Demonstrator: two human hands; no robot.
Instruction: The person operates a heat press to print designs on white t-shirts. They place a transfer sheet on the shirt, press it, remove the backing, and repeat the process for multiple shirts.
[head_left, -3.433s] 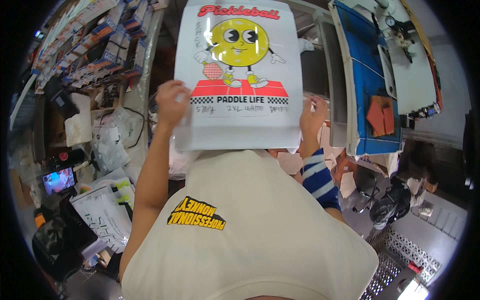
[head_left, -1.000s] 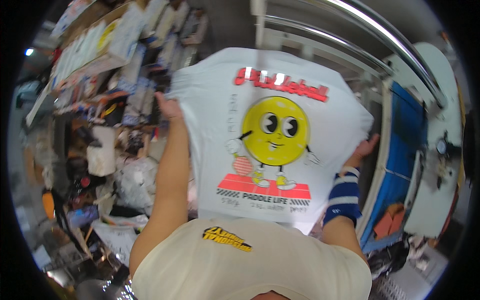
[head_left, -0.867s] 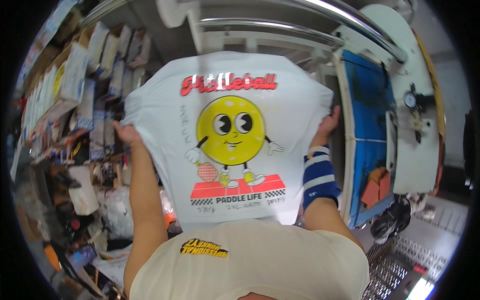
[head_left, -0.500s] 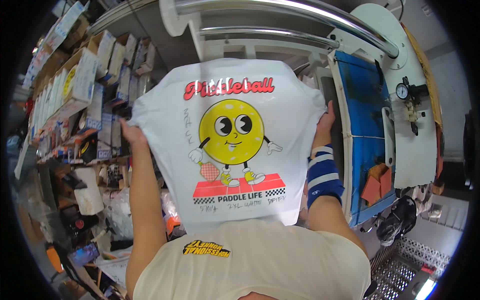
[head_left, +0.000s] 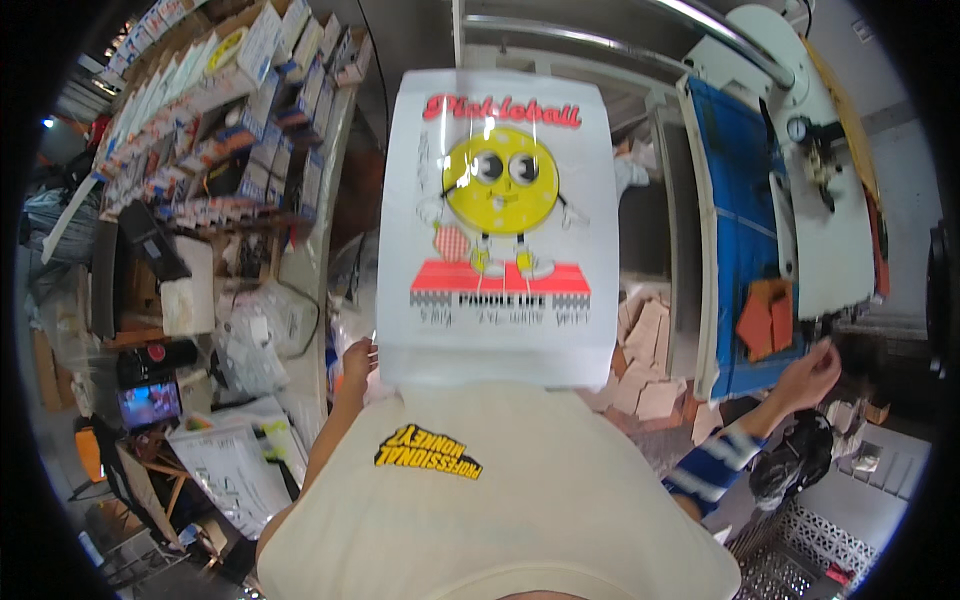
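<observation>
White cloth (head_left: 500,362) with a yellow ball picture (head_left: 500,200) lies flat before the cream shirt (head_left: 520,535), the left hand (head_left: 358,368) sits just beside its lower left edge, and the right hand (head_left: 810,378) is loosely bent near the blue board (head_left: 742,185), but I cannot tell if either pinches anything.

The printed panel (head_left: 500,362) looks smooth and glossy, with streaks of glare across its yellow figure; the cream shirt (head_left: 520,540) is soft, matt cloth; the striped blue armband (head_left: 712,468) looks like matt cloth too; the rail (head_left: 570,38) is shiny, polished metal; the white side panel (head_left: 845,240) looks smooth and painted; the loose bag (head_left: 250,350) is crinkled, see-through plastic; the scraps (head_left: 645,385) look like dull paper or card.
</observation>
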